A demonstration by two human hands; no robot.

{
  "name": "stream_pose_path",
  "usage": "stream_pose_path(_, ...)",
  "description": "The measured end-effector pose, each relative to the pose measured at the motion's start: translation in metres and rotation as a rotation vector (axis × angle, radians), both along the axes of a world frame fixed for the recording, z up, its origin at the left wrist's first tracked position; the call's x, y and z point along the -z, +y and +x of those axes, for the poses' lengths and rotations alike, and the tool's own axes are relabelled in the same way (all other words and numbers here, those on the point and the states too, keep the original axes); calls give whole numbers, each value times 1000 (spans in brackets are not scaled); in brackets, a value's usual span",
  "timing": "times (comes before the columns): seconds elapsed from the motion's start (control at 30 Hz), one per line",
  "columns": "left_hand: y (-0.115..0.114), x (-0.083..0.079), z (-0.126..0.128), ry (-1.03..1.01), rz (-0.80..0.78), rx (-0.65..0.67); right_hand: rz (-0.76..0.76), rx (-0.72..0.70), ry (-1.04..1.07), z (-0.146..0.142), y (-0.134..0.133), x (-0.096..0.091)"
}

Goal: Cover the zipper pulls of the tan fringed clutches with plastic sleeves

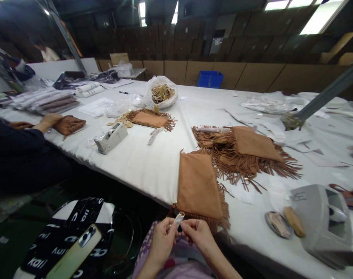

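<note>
The left hand (164, 235) pinches a wrapped strap (179, 219); the right hand (199, 235) curls just beside it, grip unclear. Adjusting the strap seems underway, next needing a steady pinch.

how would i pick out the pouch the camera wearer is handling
Follow the near edge of the long white-covered table to the left of the large grey dispenser. A flat tan fringed pouch lies there, nearer than the pile of fringed pouches. Unlike those, its plastic-wrapped strap sits between the person's left grip and right grip.
</note>
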State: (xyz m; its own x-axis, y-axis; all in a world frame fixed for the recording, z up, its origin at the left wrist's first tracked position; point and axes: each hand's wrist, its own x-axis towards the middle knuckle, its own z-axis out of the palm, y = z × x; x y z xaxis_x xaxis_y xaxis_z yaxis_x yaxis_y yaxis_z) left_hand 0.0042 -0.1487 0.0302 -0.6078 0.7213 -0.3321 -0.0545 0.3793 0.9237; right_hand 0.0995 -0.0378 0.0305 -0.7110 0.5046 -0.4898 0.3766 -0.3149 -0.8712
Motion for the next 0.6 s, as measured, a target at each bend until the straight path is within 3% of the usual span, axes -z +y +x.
stream_pose_path(0.27, -2, 3, -9, -231, 89, -39, 47, 199, -20, -1, -7, -4)
stream_pose_path(0.43, 3, -4, -13, -416, 140, -41, 143, 174, 59, -3, -8, -1)
stream_pose_path(0.6, 8, -3, -15, -290, 80, -169, 410, 99, 38, 5, -5, 1)
